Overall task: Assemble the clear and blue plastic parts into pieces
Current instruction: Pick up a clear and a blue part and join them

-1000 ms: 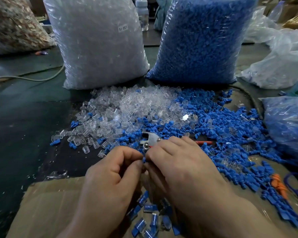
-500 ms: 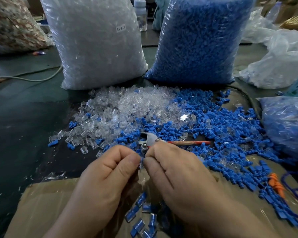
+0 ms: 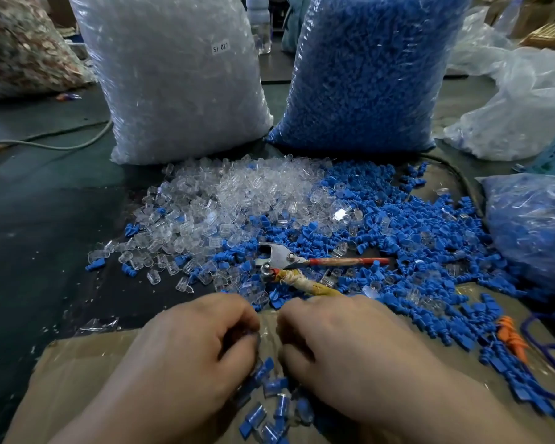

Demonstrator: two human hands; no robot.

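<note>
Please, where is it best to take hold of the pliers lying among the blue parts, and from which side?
Probably grip the pliers by the tape-wrapped handle, coming from the near right with the right hand. That handle points toward this hand and ends beside it; the metal head faces left, away.

Open dark counter [image 3: 39, 251] runs along the left, leaving a way to the far side. Straight ahead, loose clear parts [image 3: 225, 200] and blue parts [image 3: 414, 225] cover the surface, with pliers [image 3: 289, 261] lying among them. The bag of clear parts [image 3: 180, 75] and the bag of blue parts [image 3: 366, 75] wall off the far side. A smaller bag [image 3: 532, 225] blocks the right.
</note>
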